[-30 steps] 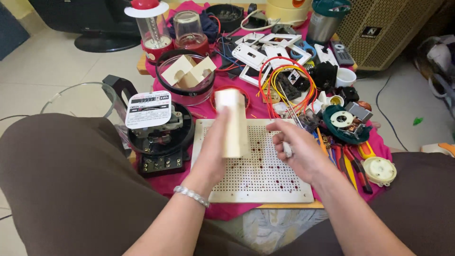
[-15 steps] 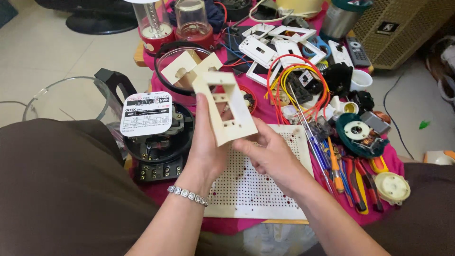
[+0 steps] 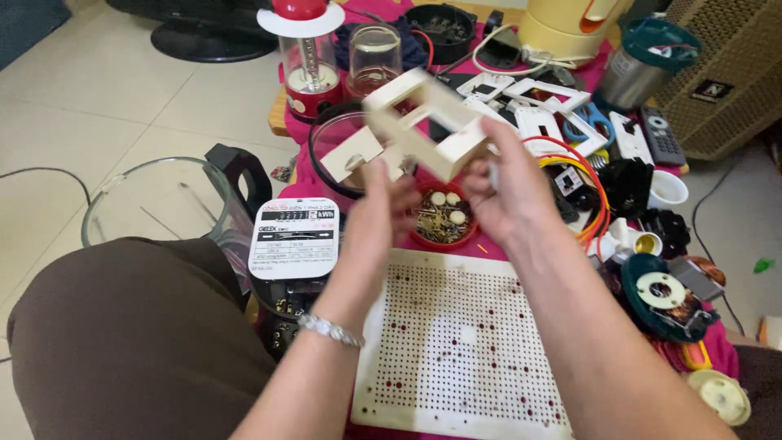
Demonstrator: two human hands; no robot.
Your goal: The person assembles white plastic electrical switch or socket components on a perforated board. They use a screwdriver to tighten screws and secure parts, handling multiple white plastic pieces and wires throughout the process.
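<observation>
Since the earlier frame, both hands have lifted the cream plastic switch box (image 3: 428,122) higher and farther from the body, and it has turned so its open frame side faces up and left; the picture of it is blurred by motion.

Head view: the left hand (image 3: 376,216) rises from a forearm wearing a beaded bracelet (image 3: 330,328), palm turned toward the right, its fingers pressed against the near left edge of the box. The right hand (image 3: 509,191) comes up from the lower right, its fingers curled around the box's right end, pinching it between thumb and fingertips. The box hangs in the air above a red bowl of screws (image 3: 440,218), well clear of the desk. Just near of the bowl lies a white perforated board (image 3: 456,342) with dark red dots. To the left stands an electricity meter (image 3: 293,240) with a white face, and beyond it a clear glass jug (image 3: 155,204) on the floor. White wall plates (image 3: 542,110) and looped orange wires (image 3: 590,187) lie on the far right.
</observation>
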